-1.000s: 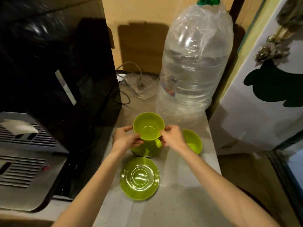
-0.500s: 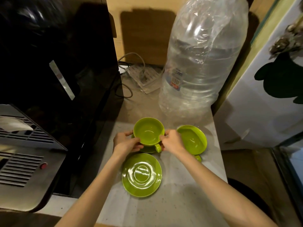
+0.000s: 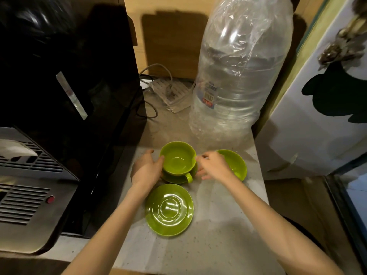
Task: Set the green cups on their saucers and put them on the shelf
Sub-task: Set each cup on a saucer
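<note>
A green cup [image 3: 177,158] stands upright on a green saucer [image 3: 173,179], its handle pointing toward me. My left hand [image 3: 147,169] rests against the cup's left side, thumb at the rim. My right hand [image 3: 212,165] hovers just right of the cup with fingers apart, holding nothing. A second green cup [image 3: 237,165] sits on the counter behind my right hand and is partly hidden by it. An empty green saucer [image 3: 169,210] lies flat in front of the first cup.
A large plastic water bottle [image 3: 238,76] stands behind the cups. A black appliance [image 3: 69,76] and a silver machine [image 3: 23,195] line the left. A power strip with cables [image 3: 170,94] lies at the back. The grey counter [image 3: 218,225] ends at right beside a white panel [image 3: 317,126].
The cup held in both hands came down onto the far saucer. My right hand let go of it and opened, shifting a little to the right. The left hand stays on the cup.
</note>
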